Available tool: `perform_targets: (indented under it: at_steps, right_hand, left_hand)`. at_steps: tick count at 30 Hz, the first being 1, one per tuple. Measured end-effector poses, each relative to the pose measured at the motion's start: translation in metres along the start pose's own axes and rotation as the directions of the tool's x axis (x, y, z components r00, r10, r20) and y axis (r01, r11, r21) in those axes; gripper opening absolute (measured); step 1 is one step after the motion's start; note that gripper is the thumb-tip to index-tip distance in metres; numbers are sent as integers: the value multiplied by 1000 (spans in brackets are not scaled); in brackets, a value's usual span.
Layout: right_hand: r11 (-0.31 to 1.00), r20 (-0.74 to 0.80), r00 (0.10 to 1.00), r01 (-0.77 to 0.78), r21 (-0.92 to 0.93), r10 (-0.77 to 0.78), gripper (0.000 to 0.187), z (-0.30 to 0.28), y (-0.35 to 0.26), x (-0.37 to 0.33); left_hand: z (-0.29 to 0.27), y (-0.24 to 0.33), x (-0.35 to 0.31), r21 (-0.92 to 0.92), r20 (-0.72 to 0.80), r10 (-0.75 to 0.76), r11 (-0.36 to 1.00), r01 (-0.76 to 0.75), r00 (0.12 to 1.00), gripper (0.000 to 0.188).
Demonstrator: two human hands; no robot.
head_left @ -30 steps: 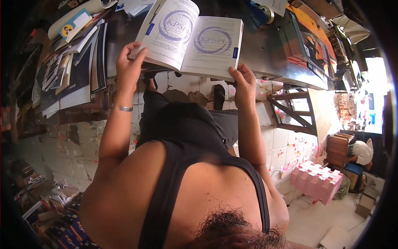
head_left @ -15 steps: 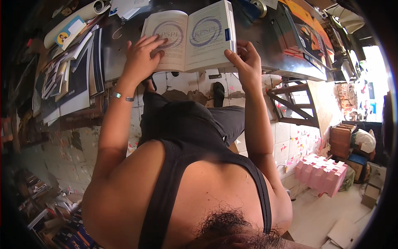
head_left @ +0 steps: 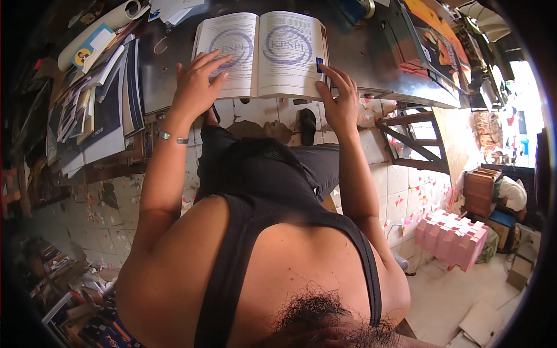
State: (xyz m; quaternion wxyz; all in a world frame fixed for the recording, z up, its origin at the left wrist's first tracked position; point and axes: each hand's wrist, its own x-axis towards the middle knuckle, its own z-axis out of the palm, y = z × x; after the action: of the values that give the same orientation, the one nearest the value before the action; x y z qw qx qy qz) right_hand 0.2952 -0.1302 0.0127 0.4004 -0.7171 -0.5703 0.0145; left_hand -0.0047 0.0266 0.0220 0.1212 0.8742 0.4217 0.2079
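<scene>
An open book (head_left: 287, 84) lies on the dark metal table, both pages printed with text and a large purple ring mark. A small blue tab (head_left: 319, 65) shows at its right edge. My left hand (head_left: 199, 86) rests on the left page's lower part, palm down with fingers spread. Beside the book's right edge is my right hand (head_left: 342, 98). Its index fingertip is near the blue tab and its thumb tip touches the lower right page edge, with the two apart.
Stacked papers and folders (head_left: 96, 104) crowd the left, with a rolled sheet (head_left: 98, 32) behind them. Dark stacked items (head_left: 406, 55) stand on the table's right. Below are a wooden frame (head_left: 415, 139) and, farther right, a pink bundle (head_left: 452, 238) on the floor.
The book's right side, tilted up before in my right hand's grip, now lies flatter on the table. My right hand has loosened at its edge. My left hand stays on the left page.
</scene>
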Motion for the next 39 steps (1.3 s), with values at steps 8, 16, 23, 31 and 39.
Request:
perform_targets:
  at_steps: [8, 16, 23, 31, 39]
  right_hand:
    - [996, -24, 998, 48, -80, -50, 48, 1, 0, -7]
    - [983, 80, 988, 141, -114, -132, 87, -11, -3, -17]
    - [961, -4, 975, 217, -174, -221, 79, 1, 2, -12]
    - [972, -79, 970, 226, -68, -231, 59, -35, -19, 13]
    - [989, -112, 983, 147, -22, -149, 42, -80, -51, 47]
  left_hand:
    - [-6, 4, -3, 42, 4, 2, 999, -3, 1000, 40]
    - [-33, 8, -35, 31, 23, 121, 992, -122, 992, 72]
    - [-20, -25, -38, 103, -175, 294, 955, -280, 940, 54]
    - [-46, 2, -8, -119, -550, 327, 880, -459, 769, 32]
    - [-78, 35, 20, -213, -735, 171, 860, -463, 656, 36]
